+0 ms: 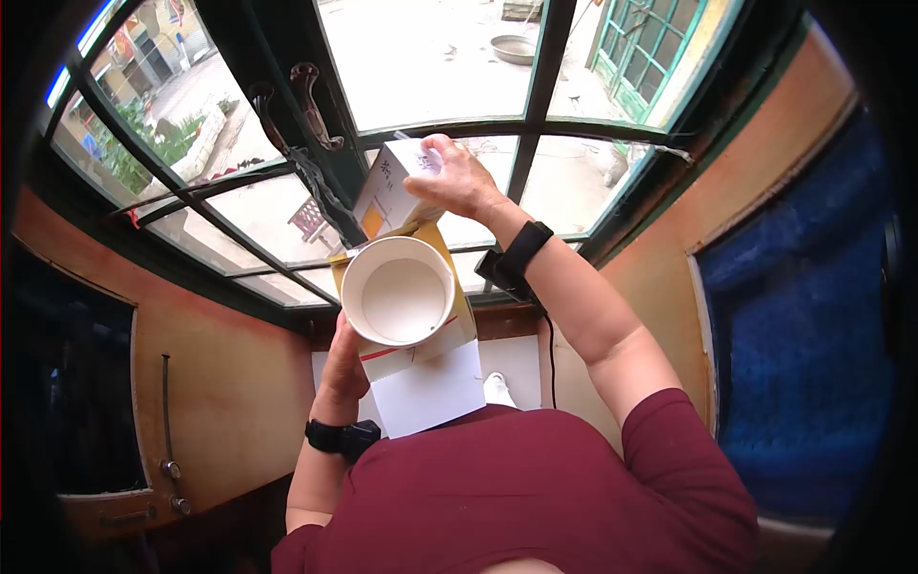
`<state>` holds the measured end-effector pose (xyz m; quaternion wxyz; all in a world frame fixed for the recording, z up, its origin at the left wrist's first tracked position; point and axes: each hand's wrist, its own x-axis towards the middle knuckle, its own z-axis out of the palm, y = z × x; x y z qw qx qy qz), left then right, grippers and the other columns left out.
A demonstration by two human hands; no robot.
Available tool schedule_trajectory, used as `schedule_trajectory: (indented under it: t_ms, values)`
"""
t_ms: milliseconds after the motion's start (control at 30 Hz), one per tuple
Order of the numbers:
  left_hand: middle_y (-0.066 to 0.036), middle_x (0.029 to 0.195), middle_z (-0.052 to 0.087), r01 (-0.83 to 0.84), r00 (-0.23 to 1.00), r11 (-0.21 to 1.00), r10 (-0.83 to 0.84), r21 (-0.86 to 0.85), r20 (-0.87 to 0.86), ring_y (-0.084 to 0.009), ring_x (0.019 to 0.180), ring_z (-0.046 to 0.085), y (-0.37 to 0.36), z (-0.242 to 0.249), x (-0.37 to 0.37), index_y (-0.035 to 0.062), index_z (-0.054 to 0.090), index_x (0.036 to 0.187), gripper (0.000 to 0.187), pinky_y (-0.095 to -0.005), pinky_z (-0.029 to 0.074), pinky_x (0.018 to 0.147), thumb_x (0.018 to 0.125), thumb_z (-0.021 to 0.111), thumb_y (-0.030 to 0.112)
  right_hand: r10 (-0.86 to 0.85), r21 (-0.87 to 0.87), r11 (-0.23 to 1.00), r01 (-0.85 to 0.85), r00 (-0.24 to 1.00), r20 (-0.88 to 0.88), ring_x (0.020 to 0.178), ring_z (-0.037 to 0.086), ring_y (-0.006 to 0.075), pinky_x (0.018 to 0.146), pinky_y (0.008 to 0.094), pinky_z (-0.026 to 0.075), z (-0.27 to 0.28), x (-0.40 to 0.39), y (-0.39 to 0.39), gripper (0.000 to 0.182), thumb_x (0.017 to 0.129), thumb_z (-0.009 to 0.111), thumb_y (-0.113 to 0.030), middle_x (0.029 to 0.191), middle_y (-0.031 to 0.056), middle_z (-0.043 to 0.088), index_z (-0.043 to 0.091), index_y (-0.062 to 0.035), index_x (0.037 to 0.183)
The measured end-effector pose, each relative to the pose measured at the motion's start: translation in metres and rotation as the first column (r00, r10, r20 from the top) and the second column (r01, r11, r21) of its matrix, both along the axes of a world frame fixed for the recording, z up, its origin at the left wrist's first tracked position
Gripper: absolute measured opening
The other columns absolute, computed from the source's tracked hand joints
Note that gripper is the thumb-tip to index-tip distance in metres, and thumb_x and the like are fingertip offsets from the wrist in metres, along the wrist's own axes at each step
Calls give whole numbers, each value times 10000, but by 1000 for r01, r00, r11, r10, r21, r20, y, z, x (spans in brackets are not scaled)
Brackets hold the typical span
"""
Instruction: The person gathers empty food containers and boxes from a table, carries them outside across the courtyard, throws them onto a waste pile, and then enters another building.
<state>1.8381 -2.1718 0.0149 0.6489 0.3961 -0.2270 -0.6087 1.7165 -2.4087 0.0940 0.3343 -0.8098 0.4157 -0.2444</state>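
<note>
A white paper tub, open at the top, shows an empty inside [404, 298]; a small dark speck is near its rim. My left hand [342, 368] is closed round the tub's lower left side, its fingers partly hidden beneath it. Beyond the tub, my right hand [453, 178] grips the top of a white box [390, 187] with dark writing and an orange patch. Behind and below the tub is a yellow box [462, 304], with a white flap [430, 390] towards my body.
A dark-framed glass door [440, 127] with metal handles [312, 110] stands directly ahead. Wooden panels flank me, the left one [220, 383] with knobs, the right one beside a blue pane [813, 325]. A black cord [552, 364] hangs near my right arm.
</note>
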Motion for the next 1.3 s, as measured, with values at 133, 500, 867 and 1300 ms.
schedule_trajectory:
  t_ms: [133, 500, 867, 1300]
  values:
    - [-115, 1216, 457, 34, 998, 999, -32, 31, -52, -203, 1079, 512, -46, -18, -4, 67, 281, 1320, 588, -350, 471, 866, 865, 525, 349, 43, -17, 999, -43, 999, -13, 976, 574, 276, 841, 347, 459, -10, 10, -39, 735, 600, 604, -418, 1083, 189, 556, 440, -77, 1230]
    - [-133, 1203, 467, 80, 981, 996, -83, -26, -177, -211, 1089, 501, -212, -18, 8, 25, 315, 1287, 583, -374, 454, 895, 829, 561, 290, -181, -170, 970, 175, 983, -16, 981, 581, 278, 838, 352, 450, -18, 5, -207, 613, 652, 651, -395, 1059, 142, 603, 483, -114, 1170]
    - [-165, 1261, 368, -17, 985, 1000, 14, -17, -174, -277, 1168, 424, -394, -81, 45, 64, 191, 1302, 656, -441, 411, 944, 829, 554, 339, -414, -133, 879, 459, 870, 267, 984, 555, 299, 852, 348, 435, -54, -26, -364, 628, 638, 620, -413, 1073, 206, 554, 507, -16, 1111]
    - [-178, 1217, 488, -111, 986, 994, 111, 6, -123, -286, 1090, 519, -605, -86, 197, 12, 369, 1269, 710, -406, 449, 915, 787, 572, 492, -568, 639, 769, -14, 443, 693, 649, 388, 41, 504, 205, 259, -102, 38, -554, 438, 707, 655, -365, 811, -27, 487, 479, -106, 1014]
